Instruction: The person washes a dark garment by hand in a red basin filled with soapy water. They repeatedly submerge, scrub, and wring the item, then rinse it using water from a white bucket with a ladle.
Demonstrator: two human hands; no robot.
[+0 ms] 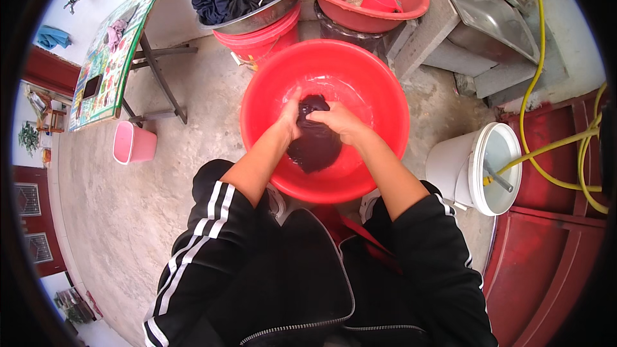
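Note:
A large red plastic basin [260, 154] stands on the floor between my feet. In it is a wet dark cloth [315, 147], bunched up. My left hand [292, 114] grips the cloth's left side near the top, fingers partly hidden behind it. From the right, my right hand [336, 119] holds the same cloth, its thumb lying across the upper part. The two hands are a small distance apart with the cloth between them. A wet sheen shows on the basin's inside; how much water it holds I cannot tell.
Beyond the basin, a metal bowl of dark clothes [241, 19] rests on a red bucket [270, 38]. Beside it, another basin [414, 5] holds a brush and red scoop. Right stands a white bucket [448, 168] with a yellow hose [540, 152]; left, a pink bin [142, 142] and table [108, 70].

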